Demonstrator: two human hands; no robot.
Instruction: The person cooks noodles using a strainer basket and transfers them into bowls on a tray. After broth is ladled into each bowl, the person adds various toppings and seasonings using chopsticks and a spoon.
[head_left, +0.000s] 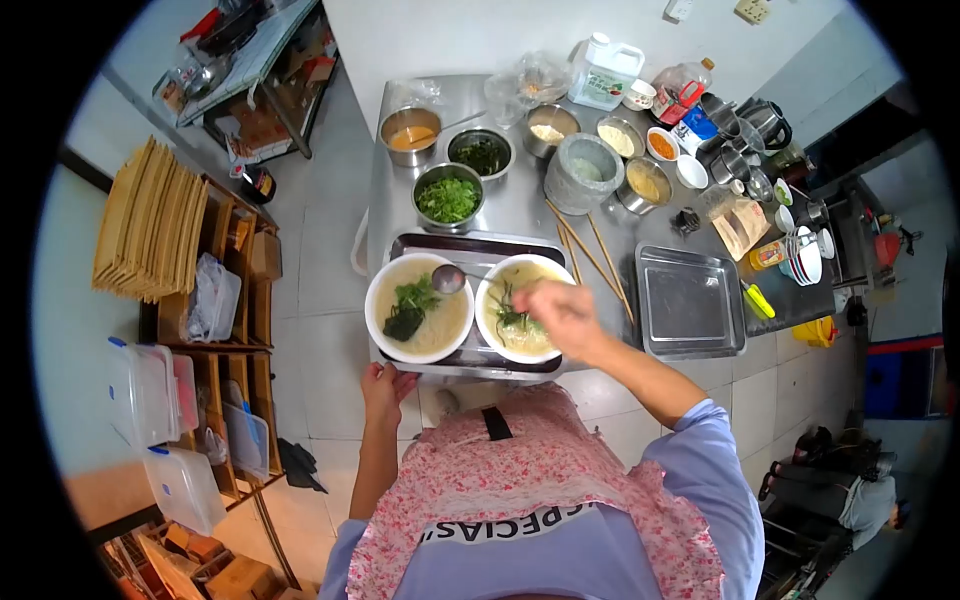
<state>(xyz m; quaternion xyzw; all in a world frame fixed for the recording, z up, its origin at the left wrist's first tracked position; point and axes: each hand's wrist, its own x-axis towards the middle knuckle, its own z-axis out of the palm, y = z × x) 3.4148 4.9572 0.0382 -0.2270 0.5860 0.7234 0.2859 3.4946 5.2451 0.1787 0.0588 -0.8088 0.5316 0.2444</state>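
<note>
My right hand point(558, 312), slightly blurred, is over the right white bowl point(482, 322) of pale broth, noodles and green strips. Its fingers are curled in around the end of a metal ladle point(449, 279). The ladle's cup hangs above the left white bowl point(372, 312), where chopped greens point(416, 293) and a dark leafy clump point(403, 323) lie on noodles in broth. Both bowls stand on a dark tray point(462, 362). At the tray's front left edge is my left hand point(388, 388), its fingers apart and holding nothing that I can see.
Behind the tray are metal bowls of chopped greens point(447, 200) and dark seaweed point(480, 153), and a stone mortar point(582, 175). Chopsticks point(600, 262) lie right of the tray, beside a metal tray point(690, 305). Wooden shelves point(232, 300) stand at left.
</note>
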